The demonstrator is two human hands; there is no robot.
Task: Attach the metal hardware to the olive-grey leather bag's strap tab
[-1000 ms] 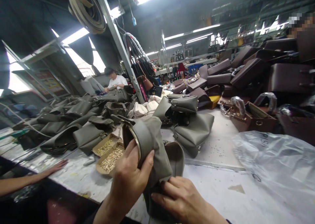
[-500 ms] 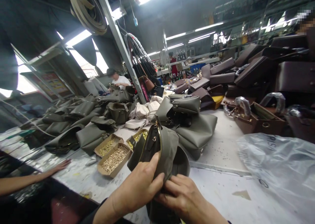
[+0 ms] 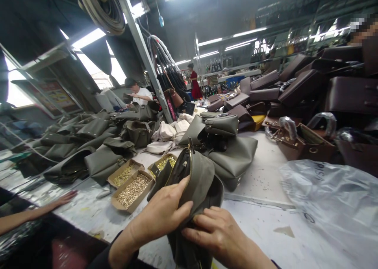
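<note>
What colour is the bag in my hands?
Olive grey-green bag with a gold zipper; clearest in the head view.

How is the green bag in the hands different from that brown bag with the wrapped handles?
The olive bag is grey-green; the brown bag is dark brown. The olive bag is soft and crumpled, held by the left hand and right hand; the brown bag sits boxy on the table. The olive bag's zip is open; the brown bag's handles wear clear plastic. Both have gold-coloured metal.
</note>
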